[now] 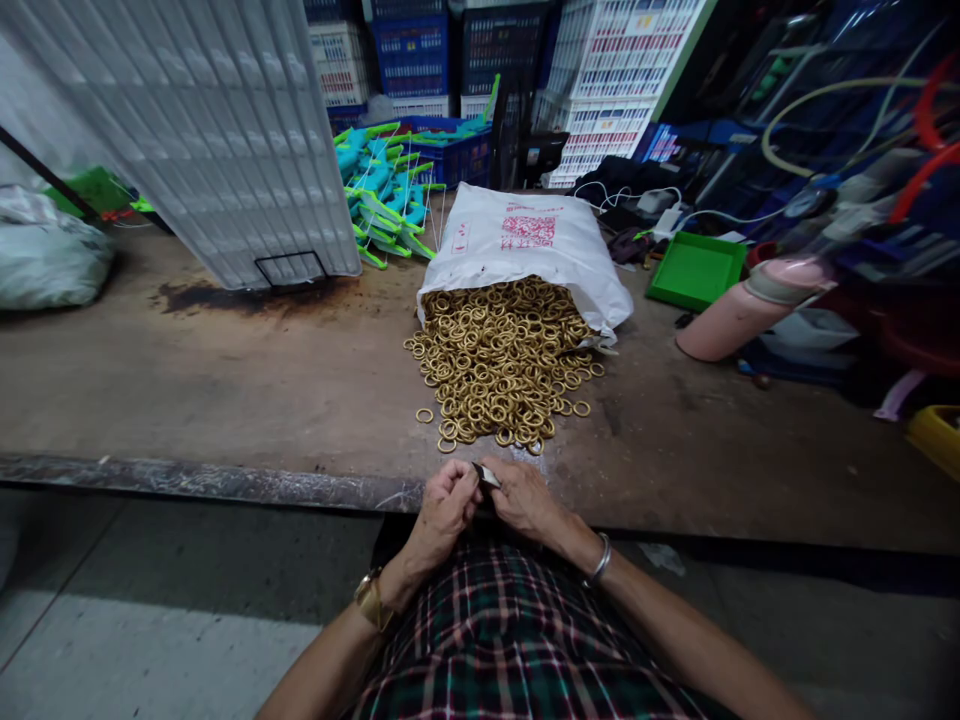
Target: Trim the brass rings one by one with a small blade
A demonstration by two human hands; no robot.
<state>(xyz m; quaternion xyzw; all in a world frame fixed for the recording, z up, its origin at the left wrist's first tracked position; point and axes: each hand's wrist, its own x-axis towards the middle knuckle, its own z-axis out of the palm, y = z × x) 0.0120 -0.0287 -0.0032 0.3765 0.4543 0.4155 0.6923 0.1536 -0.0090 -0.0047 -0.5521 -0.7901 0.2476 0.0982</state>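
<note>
At the table's front edge my two hands meet, close to my body. My right hand [527, 500] is closed around a small flat piece [487, 475], pale with a dark end, whose kind I cannot make out. The fingers of my left hand [448, 502] are pinched together at the dark end of that piece; whether they hold anything else is hidden. Just beyond the hands lies a spread pile of gold-coloured rings [499, 370]. It spills from the mouth of a white sack [517, 235] with red print, lying on its side.
A ribbed translucent panel [225, 130] stands at the left on the brown table [300, 400]. Teal and green plastic pieces [390, 190] are heaped behind it. To the right are a green tray [697, 270] and a tilted pink bottle [739, 305]. Stacked crates [592, 80] rise behind.
</note>
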